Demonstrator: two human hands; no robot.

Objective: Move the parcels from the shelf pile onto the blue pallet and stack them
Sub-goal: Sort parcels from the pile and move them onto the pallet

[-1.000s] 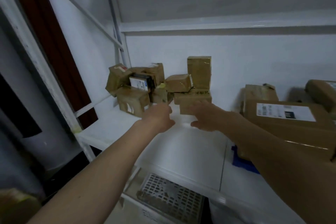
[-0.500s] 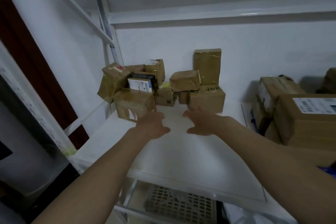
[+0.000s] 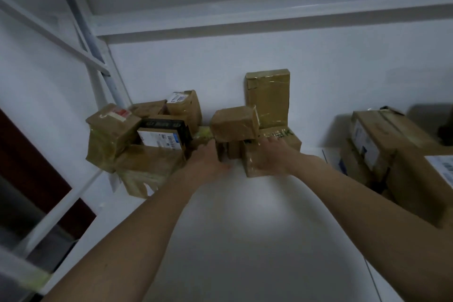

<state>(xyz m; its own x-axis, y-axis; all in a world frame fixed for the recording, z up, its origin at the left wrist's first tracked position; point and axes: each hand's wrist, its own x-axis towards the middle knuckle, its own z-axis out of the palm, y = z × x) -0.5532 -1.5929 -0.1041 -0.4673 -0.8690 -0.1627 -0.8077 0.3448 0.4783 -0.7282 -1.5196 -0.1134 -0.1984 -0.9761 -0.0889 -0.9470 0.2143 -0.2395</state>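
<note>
Head view: left hand (image 3: 208,162) grip unclear, fingertips hidden; right hand (image 3: 268,158) grasps brown parcel (image 3: 255,167).

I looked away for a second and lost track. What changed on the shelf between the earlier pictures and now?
Both hands reached forward from above the bare shelf into the parcel pile. The right hand now lies on the low parcel at the front, and the left hand is at the small parcels beside it; a firm grip cannot be confirmed. No parcel has been lifted; the tall parcel stands as before.
</note>
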